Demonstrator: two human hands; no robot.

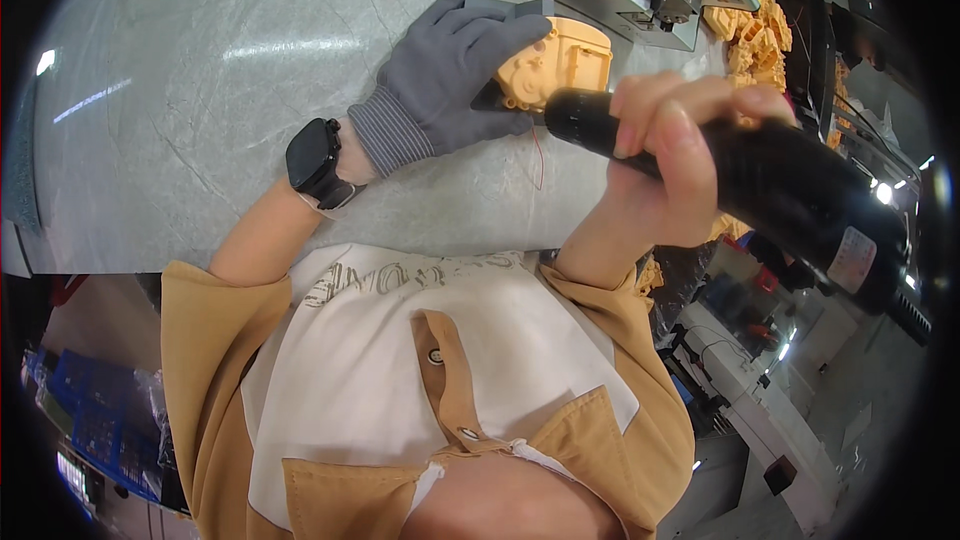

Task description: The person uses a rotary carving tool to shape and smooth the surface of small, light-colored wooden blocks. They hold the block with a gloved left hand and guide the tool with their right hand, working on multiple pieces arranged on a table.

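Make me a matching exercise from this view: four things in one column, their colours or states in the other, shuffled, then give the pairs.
Things:
1. left hand
2. right hand
3. plastic housing
4. power screwdriver

Descriptions:
A. yellow-orange, lying on the grey table
B. black, gripped and tilted
C. wearing a grey glove
D. bare

Pairs: 1-C, 2-D, 3-A, 4-B

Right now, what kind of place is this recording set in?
Probably a small-parts assembly workshop: a black cylindrical power screwdriver in the right hand, a yellow plastic housing under the grey-gloved left hand, and a heap of similar yellow plastic parts.
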